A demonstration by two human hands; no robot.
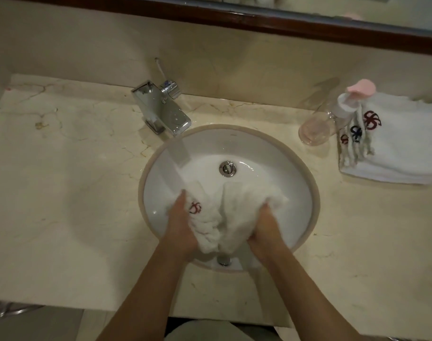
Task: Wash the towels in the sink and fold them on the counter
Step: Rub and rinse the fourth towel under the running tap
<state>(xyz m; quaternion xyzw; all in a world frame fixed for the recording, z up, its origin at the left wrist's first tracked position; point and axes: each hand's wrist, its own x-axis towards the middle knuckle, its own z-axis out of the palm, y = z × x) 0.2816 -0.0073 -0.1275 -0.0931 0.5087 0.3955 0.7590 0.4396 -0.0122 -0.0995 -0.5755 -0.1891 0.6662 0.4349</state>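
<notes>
A wet white towel (231, 212) with a red embroidered mark lies bunched in the round white sink (293, 173). My left hand (179, 222) grips its left side, next to the red mark. My right hand (265, 228) grips its right side, fingers buried in the cloth. Water streams from the chrome faucet (161, 109) onto the towel's left part. On the counter at the right lies a stack of folded white towels (397, 143) with red and blue marks.
A clear soap dispenser (333, 116) with a pink pump head stands between the sink and the folded stack. The marble counter (62, 168) stretches wide to the left of the sink. A dark wooden mirror frame (259, 20) runs along the back wall.
</notes>
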